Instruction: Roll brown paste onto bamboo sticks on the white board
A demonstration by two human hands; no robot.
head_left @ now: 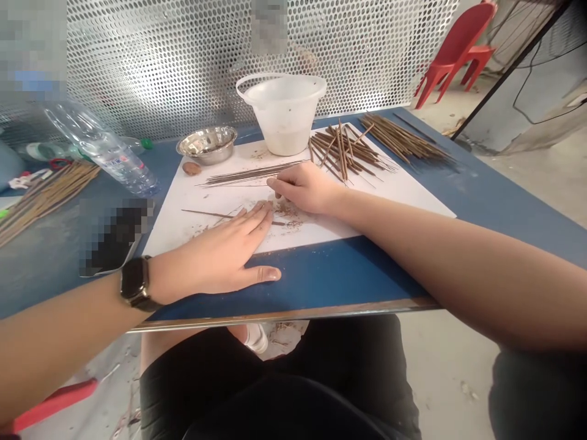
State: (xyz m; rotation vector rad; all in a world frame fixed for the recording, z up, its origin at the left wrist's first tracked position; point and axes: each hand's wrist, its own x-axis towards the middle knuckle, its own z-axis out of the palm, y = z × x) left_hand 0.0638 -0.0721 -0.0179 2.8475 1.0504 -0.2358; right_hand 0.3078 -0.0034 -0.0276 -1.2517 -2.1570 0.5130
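My left hand (229,247) lies flat, fingers stretched out, over a thin brown incense stick (202,212) on a white sheet (167,223). The stick's other end shows past the fingertips. Just beyond, my right hand (305,186) is closed, thumb against curled fingers, above brown crumbs (293,215) scattered on the sheet. Whatever it pinches is hidden. Behind both hands, a row of thin dark sticks (250,174) lies sideways. A pile of thicker coated incense sticks (346,153) sits to the right of it.
A white bucket (287,113) with pale contents stands at the back, beside a steel bowl (207,145) and a small brown lump (191,168). More sticks (398,137) lie at the right. Leftward are a phone (117,238), a plastic bottle (107,153) and a bundle of sticks (50,195).
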